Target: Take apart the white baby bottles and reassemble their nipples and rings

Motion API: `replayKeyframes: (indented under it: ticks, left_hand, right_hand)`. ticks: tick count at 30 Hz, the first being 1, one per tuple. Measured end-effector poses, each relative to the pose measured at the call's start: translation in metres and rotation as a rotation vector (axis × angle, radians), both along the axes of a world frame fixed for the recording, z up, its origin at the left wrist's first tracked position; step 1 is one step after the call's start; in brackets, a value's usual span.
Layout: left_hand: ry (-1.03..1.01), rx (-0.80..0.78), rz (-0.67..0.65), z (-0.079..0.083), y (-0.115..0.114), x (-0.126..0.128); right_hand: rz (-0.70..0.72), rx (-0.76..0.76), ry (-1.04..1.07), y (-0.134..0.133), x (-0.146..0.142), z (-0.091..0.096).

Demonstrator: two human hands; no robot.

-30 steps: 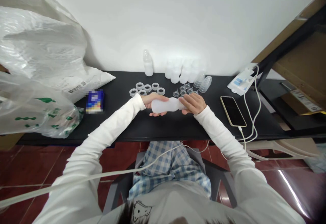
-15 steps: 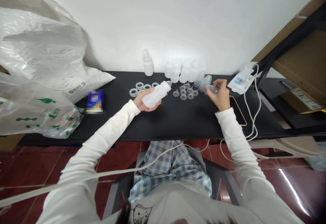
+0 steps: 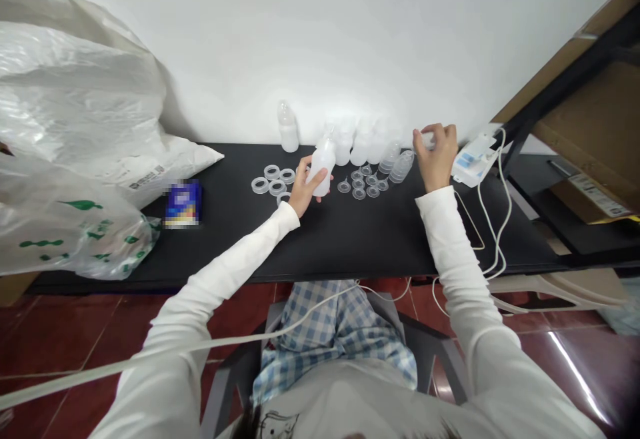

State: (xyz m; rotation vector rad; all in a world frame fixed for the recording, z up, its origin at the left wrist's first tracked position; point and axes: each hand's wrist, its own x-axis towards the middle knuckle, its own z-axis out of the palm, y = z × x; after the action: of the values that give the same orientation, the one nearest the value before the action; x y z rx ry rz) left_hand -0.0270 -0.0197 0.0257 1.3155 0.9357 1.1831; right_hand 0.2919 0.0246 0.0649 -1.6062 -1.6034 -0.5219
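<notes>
My left hand (image 3: 306,184) is wrapped round a translucent white baby bottle (image 3: 324,164), held nearly upright above the table with a teat at its top. At the right, my right hand (image 3: 440,152) pinches a clear plastic bottle cap (image 3: 428,139), partly covered by the fingers. Stacked clear caps (image 3: 401,166) lie just left of that hand. Several clear teats (image 3: 359,184) are spread out between my hands. White collar rings (image 3: 260,185) lie beside my left hand, one partly hidden by it. More white bottles (image 3: 360,149) stand in a row by the wall.
One capped bottle (image 3: 288,127) stands apart at the wall. Large plastic bags (image 3: 75,92) and a blue box (image 3: 183,203) occupy the left of the black table (image 3: 370,239). At the right are a power strip (image 3: 475,158), white cables (image 3: 500,226) and a phone-like object (image 3: 469,220).
My left hand has tipped the bottle from slanted to nearly upright and shifted slightly right. My right hand has moved up toward the wall with the cap, away from the stacked caps.
</notes>
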Motion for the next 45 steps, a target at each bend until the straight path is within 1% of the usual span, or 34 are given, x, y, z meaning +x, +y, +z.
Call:
replayKeyframes:
  ticks: [4,6,8,9,10,12,14,16,18,20,21,23,26,28,30,33,35,37,38,40,42,43,44,45]
  left_hand:
    - [0.033,-0.008,-0.025,-0.004,-0.003,-0.002]
    - [0.048,-0.021,-0.041,-0.007,-0.005,-0.004]
    - [0.079,-0.011,-0.049,-0.010,-0.005,-0.005]
    - [0.108,0.021,-0.043,-0.011,-0.005,-0.006]
    - [0.152,0.077,-0.028,-0.012,-0.005,-0.006]
    - [0.295,0.247,0.028,-0.011,-0.005,-0.007]
    - [0.474,0.424,0.084,-0.010,-0.005,-0.008]
    - [0.616,0.544,0.104,-0.009,-0.004,-0.008]
    - [0.696,0.630,0.115,-0.009,-0.005,-0.007]
    - [0.754,0.711,0.147,-0.012,-0.004,-0.005]
    - [0.781,0.747,0.176,-0.013,-0.004,-0.005]
    - [0.811,0.796,0.254,-0.016,-0.003,-0.005]
    - [0.785,0.810,0.350,-0.021,0.001,-0.008]
    - [0.747,0.816,0.335,-0.021,0.005,-0.010]
    - [0.717,0.818,0.275,-0.019,0.008,-0.011]
    - [0.701,0.748,0.184,-0.010,0.009,-0.009]
    - [0.694,0.651,0.134,-0.002,0.008,-0.006]
    - [0.632,0.535,0.100,0.005,0.007,-0.002]
    - [0.566,0.452,0.086,0.009,0.007,0.000]
    - [0.388,0.195,-0.003,0.014,0.009,0.003]
    - [0.227,-0.127,-0.179,0.017,0.011,0.003]
    - [0.173,-0.262,-0.270,0.018,0.013,0.001]
    - [0.138,-0.355,-0.339,0.019,0.015,-0.002]
    - [0.113,-0.403,-0.372,0.019,0.017,-0.005]
  right_hand:
    - [-0.057,-0.256,-0.057,0.013,-0.010,-0.026]
    - [-0.080,-0.292,-0.050,0.013,-0.011,-0.036]
    - [-0.095,-0.253,-0.032,0.009,-0.010,-0.039]
    - [-0.100,-0.215,-0.017,0.006,-0.011,-0.038]
    - [-0.099,-0.169,0.003,0.001,-0.012,-0.035]
    - [-0.069,-0.071,0.044,-0.010,-0.019,-0.027]
    - [0.027,0.001,0.064,-0.023,-0.034,-0.019]
    - [0.187,0.027,0.049,-0.036,-0.056,-0.013]
    - [0.342,-0.004,0.029,-0.047,-0.082,-0.011]
    - [0.436,-0.086,0.016,-0.053,-0.107,-0.012]
    - [0.434,-0.141,0.019,-0.054,-0.118,-0.014]
    - [0.368,-0.273,0.069,-0.051,-0.135,-0.017]
    - [0.260,-0.424,0.225,-0.041,-0.145,-0.020]
    - [0.225,-0.453,0.304,-0.033,-0.144,-0.021]
    - [0.207,-0.437,0.329,-0.028,-0.142,-0.023]
    - [0.197,-0.378,0.307,-0.025,-0.138,-0.029]
    - [0.201,-0.343,0.277,-0.025,-0.134,-0.036]
    - [0.215,-0.314,0.232,-0.026,-0.130,-0.042]
    - [0.230,-0.293,0.198,-0.026,-0.127,-0.044]
    - [0.283,-0.226,0.092,-0.025,-0.121,-0.048]
    - [0.374,-0.140,-0.057,-0.022,-0.115,-0.051]
    - [0.426,-0.097,-0.127,-0.021,-0.113,-0.052]
    - [0.479,-0.059,-0.184,-0.021,-0.110,-0.054]
    - [0.525,-0.032,-0.223,-0.020,-0.108,-0.055]
